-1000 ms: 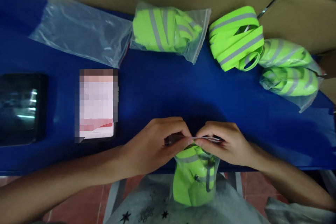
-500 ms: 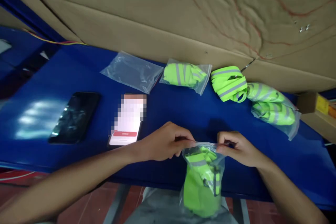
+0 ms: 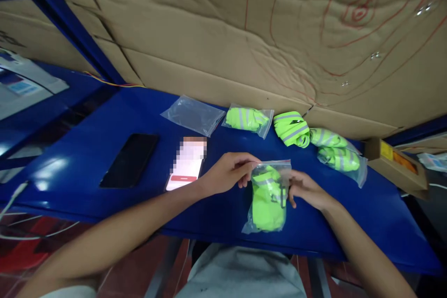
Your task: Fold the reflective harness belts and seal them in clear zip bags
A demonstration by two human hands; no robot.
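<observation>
A clear zip bag [image 3: 268,202] with a folded neon-yellow reflective strap vest inside hangs over the front of the blue table. My left hand [image 3: 232,172] pinches its top left corner near the seal. At the bag's upper right edge, my right hand [image 3: 307,188] has curled fingers on the plastic, their tips partly hidden by it. A black buckle piece shows through the bag on the right side.
Along the cardboard wall [image 3: 209,60] lie an empty clear bag [image 3: 193,115], a bagged vest [image 3: 246,119], a loose rolled vest [image 3: 291,129] and more bagged vests [image 3: 338,158]. A dark phone [image 3: 129,160] and a lit phone [image 3: 188,163] lie left; a cardboard box [image 3: 394,167] stands right.
The filled bag has been raised and moved further over the table. My right hand has shifted from its top corner down to its side edge. The head view has tilted up.
</observation>
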